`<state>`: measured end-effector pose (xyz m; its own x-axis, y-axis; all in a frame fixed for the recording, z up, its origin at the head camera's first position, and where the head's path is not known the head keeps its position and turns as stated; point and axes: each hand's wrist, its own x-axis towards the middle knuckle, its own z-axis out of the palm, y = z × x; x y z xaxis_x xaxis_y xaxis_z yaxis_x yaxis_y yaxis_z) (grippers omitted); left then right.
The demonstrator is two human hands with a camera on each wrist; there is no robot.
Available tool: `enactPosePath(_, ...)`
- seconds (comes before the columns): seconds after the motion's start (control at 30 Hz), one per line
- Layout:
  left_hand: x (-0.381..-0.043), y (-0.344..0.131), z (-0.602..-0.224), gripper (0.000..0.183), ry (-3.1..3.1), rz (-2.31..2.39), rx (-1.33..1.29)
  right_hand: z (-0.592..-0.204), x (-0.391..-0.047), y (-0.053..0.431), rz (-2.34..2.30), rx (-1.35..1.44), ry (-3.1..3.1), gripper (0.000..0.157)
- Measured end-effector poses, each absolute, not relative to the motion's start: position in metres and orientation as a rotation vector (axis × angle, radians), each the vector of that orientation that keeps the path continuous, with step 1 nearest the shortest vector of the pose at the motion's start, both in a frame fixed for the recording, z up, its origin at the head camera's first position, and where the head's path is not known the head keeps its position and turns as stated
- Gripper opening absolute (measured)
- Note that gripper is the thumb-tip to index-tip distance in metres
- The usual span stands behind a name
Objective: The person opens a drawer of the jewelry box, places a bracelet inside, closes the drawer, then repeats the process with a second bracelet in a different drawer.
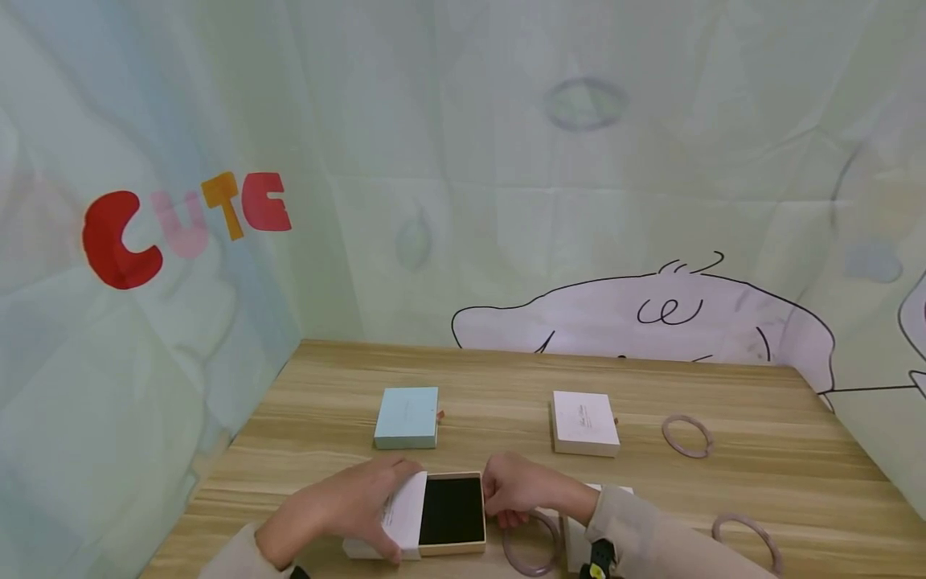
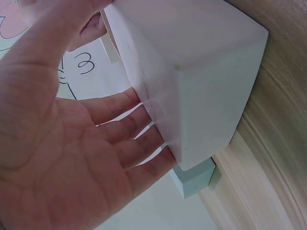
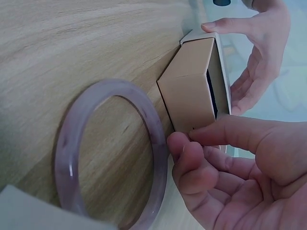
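My left hand (image 1: 354, 503) grips the white sleeve (image 1: 407, 515) of a slide-out jewelry box, thumb on the near side and fingers along the far side. Out of the sleeve's right end stands the tan drawer (image 3: 189, 91), its black lining (image 1: 453, 511) showing. At that drawer's right end my right hand (image 1: 531, 486) pinches with thumb and forefinger. Whatever small part lies between those fingertips is hidden. A pale purple bangle (image 3: 67, 158) lies on the table just beside the right hand's fingers.
Behind stand a light blue box (image 1: 407, 414) and a white box (image 1: 584, 422), each with a small ribbon tab. Another white box (image 1: 577, 547) is partly under the right forearm. Two more bangles, one farther back (image 1: 669, 438) and one nearer (image 1: 767, 539), lie rightward on the wooden table (image 1: 325, 402).
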<state>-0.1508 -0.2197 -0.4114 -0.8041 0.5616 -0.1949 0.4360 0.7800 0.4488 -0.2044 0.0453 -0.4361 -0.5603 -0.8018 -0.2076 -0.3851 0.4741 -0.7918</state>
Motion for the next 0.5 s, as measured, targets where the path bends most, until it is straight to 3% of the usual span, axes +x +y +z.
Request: enactPosePath(0.5,-0.1496,-0.2200,-0.4115,0.098,2.660,0.550,0.772,-0.4343,-0.2056,0.0461,-0.939,-0.925,2.181,0.021)
